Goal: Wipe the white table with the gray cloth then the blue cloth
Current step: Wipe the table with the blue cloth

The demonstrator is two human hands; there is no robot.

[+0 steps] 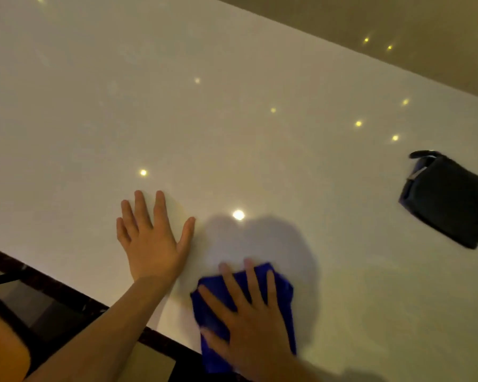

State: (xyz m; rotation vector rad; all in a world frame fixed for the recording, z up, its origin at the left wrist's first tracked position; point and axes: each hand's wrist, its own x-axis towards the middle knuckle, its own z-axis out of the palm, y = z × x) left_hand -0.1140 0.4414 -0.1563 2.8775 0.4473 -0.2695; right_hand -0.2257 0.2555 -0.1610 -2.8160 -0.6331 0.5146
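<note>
The glossy white table (pixel 232 119) fills most of the head view and mirrors several ceiling lights. My right hand (pixel 249 323) lies flat, fingers spread, pressing the folded blue cloth (pixel 283 293) onto the table near its front edge. My left hand (pixel 152 238) rests palm down on the bare table just left of the cloth, fingers apart, holding nothing. The folded gray cloth (pixel 450 202) lies by itself at the right side of the table, well away from both hands.
The table's dark front edge (pixel 75 299) runs diagonally across the lower left, with floor and dark furniture below it. The far edge runs across the upper right, with a beige floor (pixel 398 23) beyond.
</note>
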